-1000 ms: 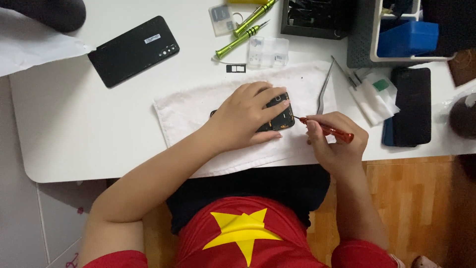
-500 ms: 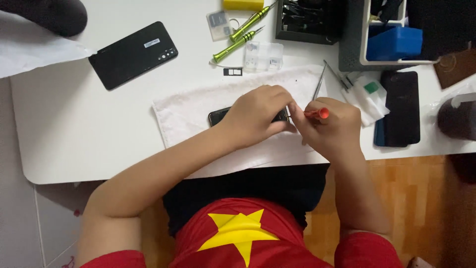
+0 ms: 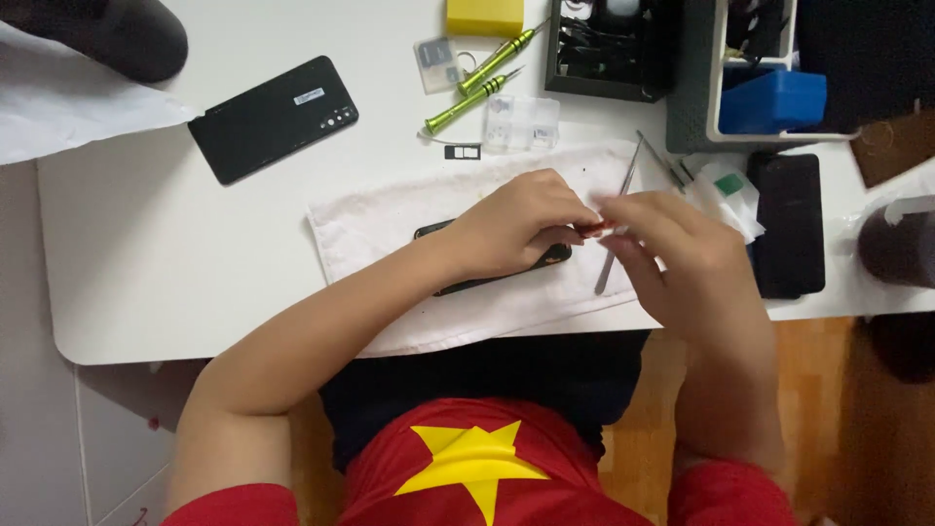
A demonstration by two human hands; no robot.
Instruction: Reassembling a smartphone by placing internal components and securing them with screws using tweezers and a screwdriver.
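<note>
The left hand [image 3: 516, 229] pinned the phone [image 3: 458, 284] on the cloth [image 3: 380, 229]; the right hand [image 3: 672, 248] pinched a red screwdriver [image 3: 592, 230] beside it. Steadiness mattered.

A soft, matt white cloth [image 3: 390, 229] is spread on a smooth matt white table [image 3: 146, 263]. The black phone [image 3: 492, 278] w/ glossy plastic edge is seen under the left hand [image 3: 516, 224]. Green screwdrivers [image 3: 467, 102] look like glossy metal; tweezers [image 3: 617, 224] are bare metal. Floor [image 3: 828, 390] is wood.

White table [image 3: 146, 263] bears white cloth [image 3: 370, 229], green screwdrivers [image 3: 467, 97], black phone back [image 3: 273, 117].
</note>
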